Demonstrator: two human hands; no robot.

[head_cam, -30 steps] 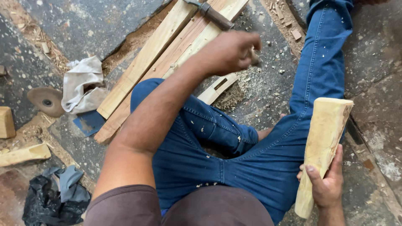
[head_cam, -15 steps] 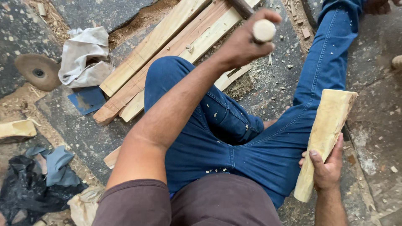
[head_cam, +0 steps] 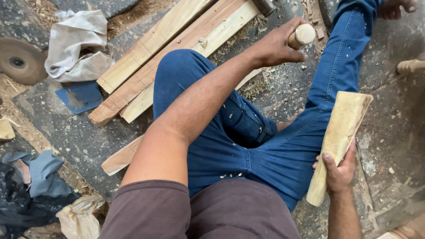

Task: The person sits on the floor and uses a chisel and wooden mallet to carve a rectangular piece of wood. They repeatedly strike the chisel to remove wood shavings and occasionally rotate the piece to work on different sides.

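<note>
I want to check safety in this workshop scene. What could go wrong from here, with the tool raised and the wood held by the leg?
1. The left hand grips a wooden handle raised above the legs; a loose swing could hit the knee.
2. The right hand holds the wood piece against the thigh, so a glancing blow could catch its fingers.
3. The bare foot rests among wood chips and is unprotected.

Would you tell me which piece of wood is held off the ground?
The pale tapered block gripped by the right hand; the planks lie flat on the floor.
</note>
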